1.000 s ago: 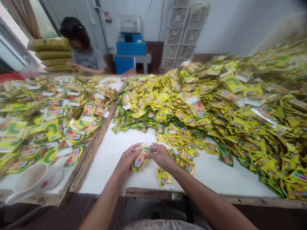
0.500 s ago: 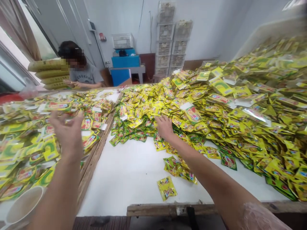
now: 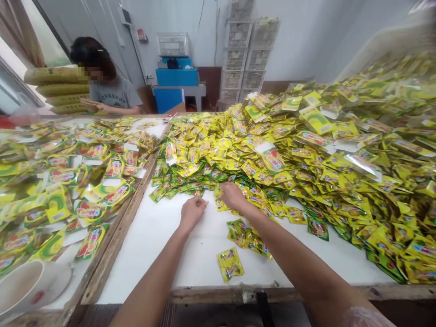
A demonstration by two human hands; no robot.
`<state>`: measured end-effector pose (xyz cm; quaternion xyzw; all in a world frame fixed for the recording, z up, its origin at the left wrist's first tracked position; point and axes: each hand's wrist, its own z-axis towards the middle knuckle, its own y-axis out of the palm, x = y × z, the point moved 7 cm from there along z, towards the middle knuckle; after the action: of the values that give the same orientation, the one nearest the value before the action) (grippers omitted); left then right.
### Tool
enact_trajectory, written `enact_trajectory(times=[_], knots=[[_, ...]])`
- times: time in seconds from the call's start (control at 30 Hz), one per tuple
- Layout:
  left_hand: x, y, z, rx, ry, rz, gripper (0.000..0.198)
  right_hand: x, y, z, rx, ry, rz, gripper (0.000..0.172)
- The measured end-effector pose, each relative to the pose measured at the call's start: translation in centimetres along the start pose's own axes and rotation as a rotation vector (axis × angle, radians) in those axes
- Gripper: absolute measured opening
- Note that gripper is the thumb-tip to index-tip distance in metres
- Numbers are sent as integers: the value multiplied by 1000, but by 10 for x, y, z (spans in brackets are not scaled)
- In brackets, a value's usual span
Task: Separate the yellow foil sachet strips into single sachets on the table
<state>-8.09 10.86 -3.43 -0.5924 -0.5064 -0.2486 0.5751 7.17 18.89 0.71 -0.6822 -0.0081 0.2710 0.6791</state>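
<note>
A big heap of small yellow-green sachets (image 3: 306, 150) covers the right and far part of the white table (image 3: 170, 245). My right hand (image 3: 232, 195) lies on the near edge of the heap, fingers curled over a few sachets. My left hand (image 3: 192, 212) rests just left of it on bare white tabletop, fingers curled in, nothing visible in it. A single sachet (image 3: 230, 264) lies alone near the front edge, with a small cluster of sachets (image 3: 248, 234) beside my right forearm.
A second table at left holds larger filled packets (image 3: 68, 177) behind a wooden rim (image 3: 116, 240). A white cup (image 3: 20, 290) stands at the lower left. Another person (image 3: 105, 91) sits at the far left. Stacked crates (image 3: 248, 50) and a blue box (image 3: 177, 77) stand at the back wall.
My left hand came back from over the left table to the white tabletop beside the heap. My right hand drew back toward me along the heap's near edge.
</note>
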Motion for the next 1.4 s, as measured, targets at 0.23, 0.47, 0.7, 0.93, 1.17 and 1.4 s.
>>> enact_trajectory(times=[0.23, 0.47, 0.7, 0.93, 1.17, 1.4], knots=[[-4, 10, -28, -26, 3, -326, 33, 1, 1, -42, 62, 126, 483, 25], [14, 17, -52, -138, 38, -535, 26, -11, 1, -79, -67, 111, 1017, 37], [30, 27, -67, -218, 2, -671, 30, -11, -5, -97, 50, 192, 1172, 35], [33, 44, -74, -220, 21, -733, 33, -14, -11, -106, -149, 225, 1421, 37], [39, 59, -77, -288, -23, -728, 39, 3, -24, -111, -61, 245, 1364, 39], [28, 55, -68, -209, 4, -651, 38, 40, -86, -88, 106, 265, 971, 33]])
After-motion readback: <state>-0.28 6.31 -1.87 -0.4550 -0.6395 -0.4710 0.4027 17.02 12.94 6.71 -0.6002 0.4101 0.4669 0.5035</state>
